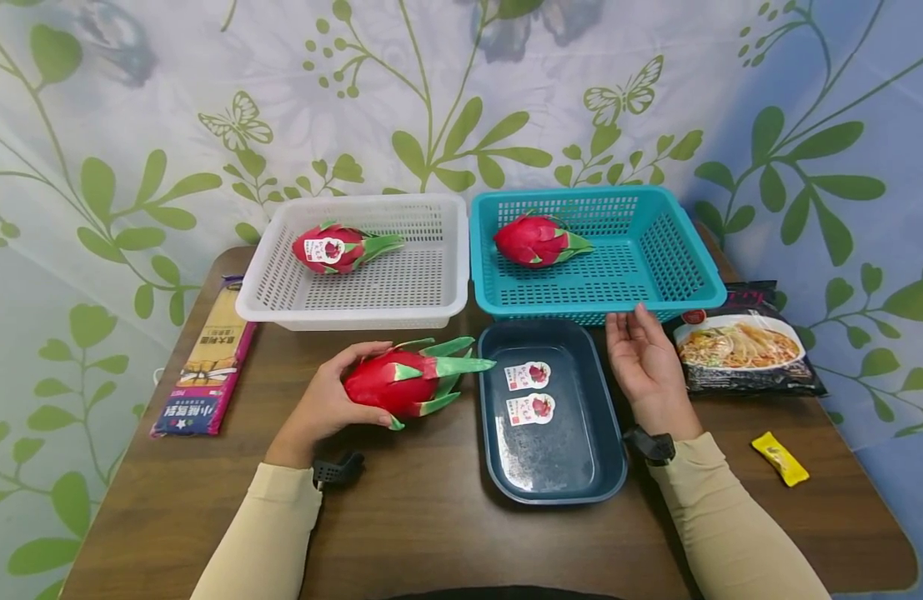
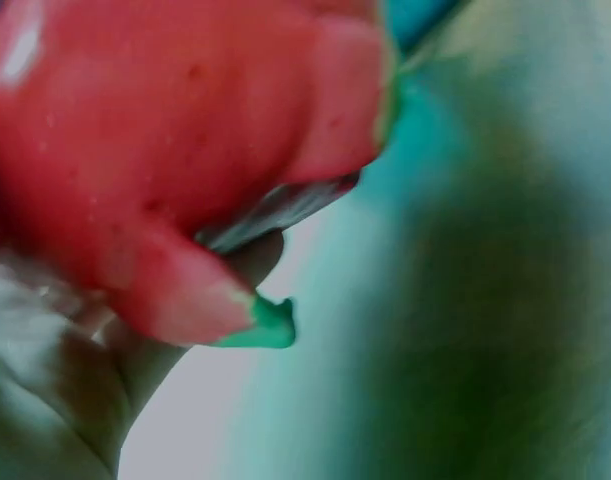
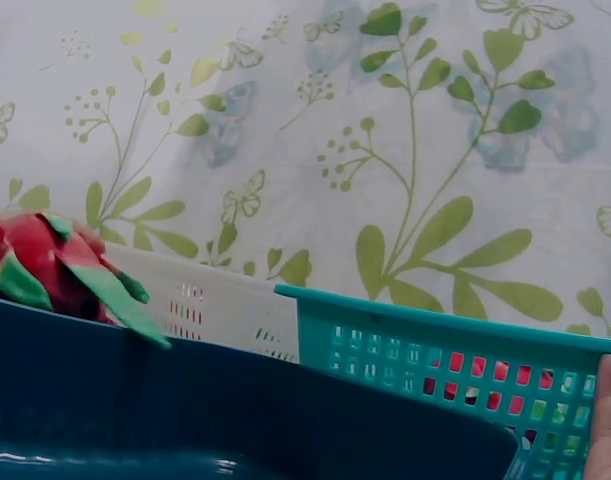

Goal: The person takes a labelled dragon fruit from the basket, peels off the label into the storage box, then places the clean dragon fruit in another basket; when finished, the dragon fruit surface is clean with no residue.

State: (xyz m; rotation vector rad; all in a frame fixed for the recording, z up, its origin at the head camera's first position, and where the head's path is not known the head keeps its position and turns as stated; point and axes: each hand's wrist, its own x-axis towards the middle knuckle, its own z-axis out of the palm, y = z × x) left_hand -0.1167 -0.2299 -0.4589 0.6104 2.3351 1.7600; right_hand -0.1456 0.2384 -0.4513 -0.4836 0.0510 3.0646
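My left hand (image 1: 324,410) grips a red dragon fruit (image 1: 389,385) with green leaf tips, left of a dark blue tray (image 1: 559,462). The leaves point right and reach the tray's left rim. In the left wrist view the dragon fruit (image 2: 185,110) fills the upper left, covering part of the hand. My right hand (image 1: 651,367) lies palm up with loose fingers, fingertips right at the front rim of a teal basket (image 1: 656,287). Inside that basket lies another dragon fruit (image 1: 532,242). Two dragon fruit stickers (image 1: 531,409) lie in the tray.
A white basket (image 1: 356,315) at the back left holds a dragon fruit with a sticker (image 1: 323,250). A noodle pack (image 1: 206,358) lies at the left edge. To the right are a black food bag (image 1: 746,346) and a small yellow packet (image 1: 780,458).
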